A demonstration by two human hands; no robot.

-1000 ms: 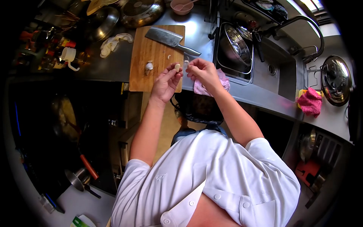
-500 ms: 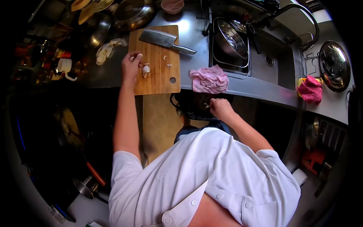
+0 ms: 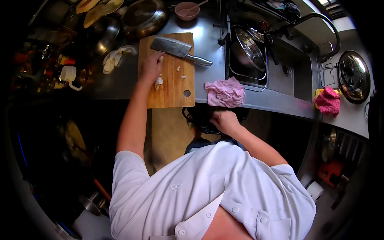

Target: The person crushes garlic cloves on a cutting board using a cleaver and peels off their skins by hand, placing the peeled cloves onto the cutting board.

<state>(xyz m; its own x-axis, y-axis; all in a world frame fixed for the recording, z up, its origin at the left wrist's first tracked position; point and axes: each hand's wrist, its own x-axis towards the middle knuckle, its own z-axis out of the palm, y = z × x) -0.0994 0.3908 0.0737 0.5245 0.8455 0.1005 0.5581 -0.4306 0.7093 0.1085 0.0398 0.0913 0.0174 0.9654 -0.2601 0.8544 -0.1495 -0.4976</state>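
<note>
My left hand [image 3: 152,67] is over the upper left of the wooden cutting board [image 3: 175,90], fingers curled round a pale garlic clove [image 3: 161,59] that shows at the fingertips. Just beyond it lies a cleaver [image 3: 171,46], its handle pointing right over the board's edge. More garlic [image 3: 159,82] rests below my left hand, and small white pieces [image 3: 183,77] are scattered to the right. My right hand [image 3: 226,121] hangs below the counter edge at a black bag [image 3: 196,120], its fingers closed; whatever they hold is hidden.
A crumpled pink cloth [image 3: 225,93] sits at the counter's front edge. Behind it stand a metal bowl [image 3: 249,48] and the sink [image 3: 296,76]. Pans [image 3: 144,16], a pink bowl [image 3: 187,12] and a white cloth [image 3: 116,59] lie around the board.
My left hand has moved right and farther up the board, closer to the cleaver. My right hand has shifted left over the bag, and the white bit by its fingers no longer shows.
</note>
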